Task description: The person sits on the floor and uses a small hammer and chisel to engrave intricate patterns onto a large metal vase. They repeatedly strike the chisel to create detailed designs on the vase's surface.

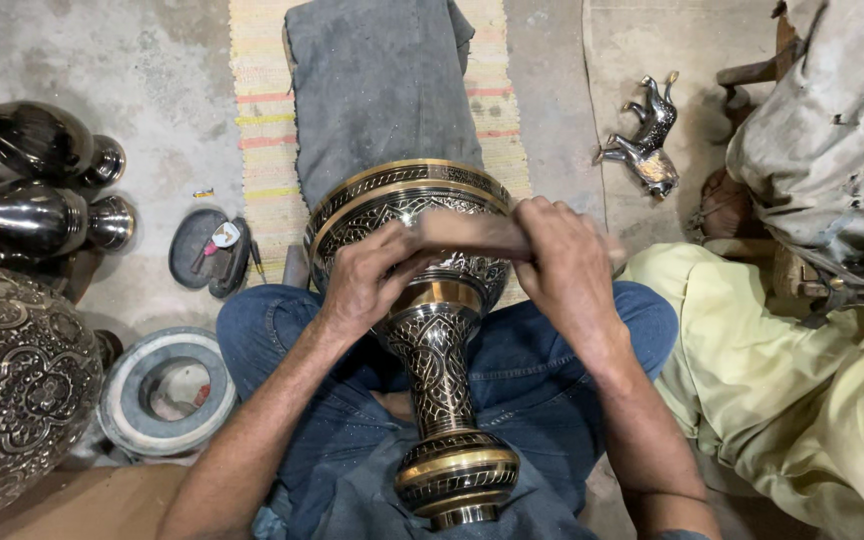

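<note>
- Two hands are working on one engraved metal goblet [432,330], which is lying tilted across the person's lap, its wide bowl pointing away toward a grey cloth [377,90] and its round foot resting near the belly.
- Left hand [367,280] is curling closed around the near end of a flat wooden block [477,235], fingers also pressing against the bowl just above the stem.
- Right hand [567,265] is gripping the other end of the same block, fingers folded over it and thumb underneath, as far as can be seen.
- Block is lying across the patterned bowl just below the gold rim, touching the metal.
- Risk, as a judgement: the goblet is being held only by the thighs and the pressing hands, so a hard sideways push could be rolling it off the lap and denting the rim on the floor.
- Second risk: the block slipping off the curved surface could be scraping the engraved pattern or jamming a finger against the rim.
- Nearby things are crowding the space: a large embossed vessel [12,390] and dark polished vases [37,215] at left, a small metal horse figure [647,135] on the floor at right, and another person's pale yellow garment [782,380] just beside the right forearm.
</note>
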